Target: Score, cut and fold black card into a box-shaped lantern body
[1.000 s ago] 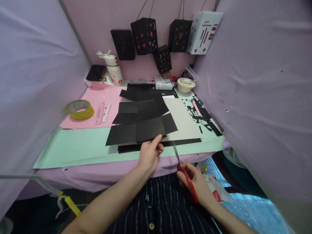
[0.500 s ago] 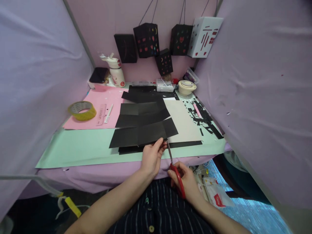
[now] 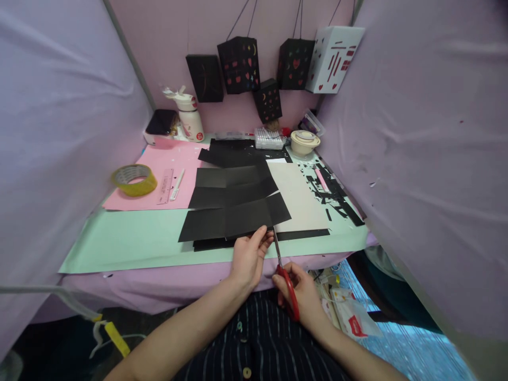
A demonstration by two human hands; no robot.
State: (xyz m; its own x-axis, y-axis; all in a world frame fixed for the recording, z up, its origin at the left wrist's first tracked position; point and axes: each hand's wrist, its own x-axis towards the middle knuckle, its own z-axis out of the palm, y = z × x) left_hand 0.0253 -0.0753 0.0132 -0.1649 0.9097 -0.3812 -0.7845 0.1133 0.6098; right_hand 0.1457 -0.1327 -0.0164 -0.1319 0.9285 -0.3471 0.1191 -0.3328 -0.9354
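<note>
At the lower centre of the frame, a person's left hand pinches the near edge of a creased black paper sheet lying on a pale green mat. Just right of it, the right hand grips red-handled scissors, fingers through the loops, blades pointing up at the sheet's edge beside the left thumb. A yellow tape roll rests on pink paper at left. Black paper lanterns and a white lantern hang along the top.
</note>
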